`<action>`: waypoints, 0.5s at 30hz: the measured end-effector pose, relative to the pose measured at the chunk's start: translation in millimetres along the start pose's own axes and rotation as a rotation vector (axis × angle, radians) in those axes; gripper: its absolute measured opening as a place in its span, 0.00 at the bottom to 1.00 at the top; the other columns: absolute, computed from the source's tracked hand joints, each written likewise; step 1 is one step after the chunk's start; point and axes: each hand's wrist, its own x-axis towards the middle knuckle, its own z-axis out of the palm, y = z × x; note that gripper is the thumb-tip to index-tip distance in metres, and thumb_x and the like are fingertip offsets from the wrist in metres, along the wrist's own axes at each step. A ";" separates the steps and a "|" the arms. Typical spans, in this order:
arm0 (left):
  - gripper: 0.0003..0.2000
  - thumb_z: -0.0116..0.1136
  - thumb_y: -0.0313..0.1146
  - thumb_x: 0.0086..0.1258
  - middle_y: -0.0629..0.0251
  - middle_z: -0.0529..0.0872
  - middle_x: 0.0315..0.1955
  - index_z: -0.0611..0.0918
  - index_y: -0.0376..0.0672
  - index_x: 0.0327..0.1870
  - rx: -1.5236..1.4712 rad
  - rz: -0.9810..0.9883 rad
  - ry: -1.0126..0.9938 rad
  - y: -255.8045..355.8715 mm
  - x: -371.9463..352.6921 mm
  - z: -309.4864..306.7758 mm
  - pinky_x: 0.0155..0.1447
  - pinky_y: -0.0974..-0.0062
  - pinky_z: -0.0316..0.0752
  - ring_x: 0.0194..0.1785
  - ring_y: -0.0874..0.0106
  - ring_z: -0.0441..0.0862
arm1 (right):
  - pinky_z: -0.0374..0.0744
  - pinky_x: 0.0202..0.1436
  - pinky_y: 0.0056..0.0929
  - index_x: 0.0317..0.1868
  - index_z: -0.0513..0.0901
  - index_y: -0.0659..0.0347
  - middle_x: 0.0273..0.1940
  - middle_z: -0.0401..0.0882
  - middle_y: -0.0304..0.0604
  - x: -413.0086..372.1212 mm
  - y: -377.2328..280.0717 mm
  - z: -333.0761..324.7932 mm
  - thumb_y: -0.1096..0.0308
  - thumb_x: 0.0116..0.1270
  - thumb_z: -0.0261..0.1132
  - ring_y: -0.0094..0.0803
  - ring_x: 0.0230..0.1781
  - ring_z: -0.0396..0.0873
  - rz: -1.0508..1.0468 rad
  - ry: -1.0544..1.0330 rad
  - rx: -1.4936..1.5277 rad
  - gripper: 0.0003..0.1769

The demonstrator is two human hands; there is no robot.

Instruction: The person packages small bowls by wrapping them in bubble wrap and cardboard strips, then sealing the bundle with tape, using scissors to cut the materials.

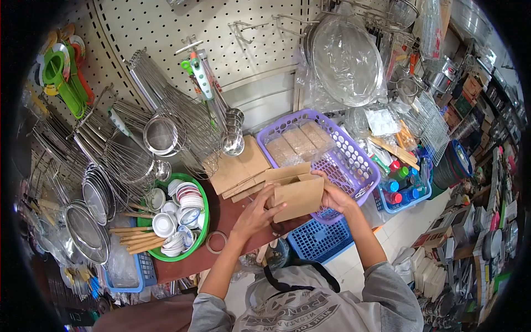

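A small brown cardboard box (298, 200) with raised top flaps is held between my two hands above the red-brown table. My left hand (256, 213) grips its left side, fingers bent against the cardboard. At the other side, my right hand (335, 195) holds the right edge, the thumb near the upper flap. Flat folded cardboard pieces (238, 167) lie stacked just behind the box. Close behind and to the right stands a purple basket (345, 172) with plastic-wrapped brown packs (298, 143) in it. The inside of the held box is mostly hidden.
A green basin (206, 213) of small bowls is on the left, with wooden-handled tools beside it. Whisks (188, 124) and strainers (88, 235) hang there. A blue basket (321, 239) sits low in front; colourful bottles (408, 195) fill another at right. A tape roll (216, 242) lies on the table.
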 end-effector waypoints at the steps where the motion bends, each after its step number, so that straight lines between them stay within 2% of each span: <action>1: 0.40 0.68 0.21 0.50 0.55 0.71 0.64 0.71 0.66 0.67 0.025 0.033 0.014 2.1 2.8 -0.7 0.69 0.55 0.74 0.71 0.52 0.67 | 0.82 0.50 0.42 0.73 0.54 0.41 0.67 0.68 0.42 -2.9 -3.4 3.9 0.50 0.76 0.57 0.34 0.62 0.74 -0.007 0.005 0.031 0.32; 2: 0.40 0.68 0.20 0.49 0.57 0.73 0.63 0.71 0.65 0.66 0.072 0.053 0.004 2.0 2.4 0.6 0.70 0.53 0.72 0.71 0.52 0.67 | 0.82 0.52 0.41 0.73 0.53 0.40 0.66 0.68 0.42 -4.2 -5.6 5.3 0.53 0.75 0.59 0.34 0.62 0.74 -0.014 0.009 0.063 0.33; 4: 0.41 0.68 0.19 0.47 0.61 0.76 0.62 0.70 0.64 0.65 0.167 0.090 -0.018 2.8 -2.4 3.2 0.71 0.49 0.69 0.72 0.51 0.67 | 0.81 0.52 0.44 0.73 0.55 0.38 0.63 0.70 0.42 0.3 -0.5 -1.6 0.53 0.75 0.58 0.37 0.61 0.74 0.041 -0.003 0.045 0.31; 5: 0.37 0.66 0.22 0.50 0.65 0.76 0.63 0.72 0.65 0.64 0.226 0.089 -0.012 4.5 -5.5 3.6 0.73 0.50 0.67 0.72 0.53 0.67 | 0.81 0.52 0.45 0.73 0.56 0.37 0.62 0.71 0.42 2.3 1.6 -4.2 0.54 0.76 0.58 0.38 0.61 0.74 0.069 -0.010 0.035 0.30; 7: 0.30 0.60 0.29 0.57 0.71 0.76 0.64 0.76 0.67 0.63 0.346 0.086 0.000 9.5 -11.0 2.2 0.76 0.52 0.63 0.72 0.59 0.68 | 0.81 0.51 0.40 0.74 0.55 0.40 0.61 0.72 0.42 -4.0 -5.2 8.1 0.55 0.74 0.60 0.35 0.59 0.75 0.069 -0.027 -0.017 0.33; 10: 0.28 0.61 0.34 0.60 0.77 0.74 0.67 0.74 0.71 0.64 0.378 0.043 0.079 8.0 -25.7 3.6 0.77 0.51 0.60 0.72 0.60 0.67 | 0.81 0.50 0.34 0.74 0.56 0.45 0.57 0.75 0.43 -3.5 -5.5 20.5 0.57 0.71 0.65 0.32 0.56 0.77 0.069 -0.006 -0.134 0.37; 13: 0.26 0.60 0.37 0.65 0.81 0.73 0.69 0.72 0.74 0.64 0.368 0.043 0.182 11.8 -35.1 4.6 0.76 0.52 0.62 0.72 0.61 0.67 | 0.79 0.48 0.30 0.73 0.58 0.51 0.55 0.77 0.46 -1.1 -6.4 30.3 0.55 0.66 0.70 0.31 0.54 0.77 0.051 0.011 -0.262 0.41; 15: 0.25 0.59 0.40 0.66 0.81 0.74 0.68 0.71 0.75 0.65 0.399 0.025 0.163 14.2 -39.9 3.9 0.75 0.53 0.63 0.72 0.61 0.68 | 0.78 0.47 0.29 0.72 0.59 0.56 0.52 0.80 0.46 -6.2 -12.4 40.5 0.54 0.63 0.73 0.30 0.51 0.78 0.043 0.034 -0.297 0.44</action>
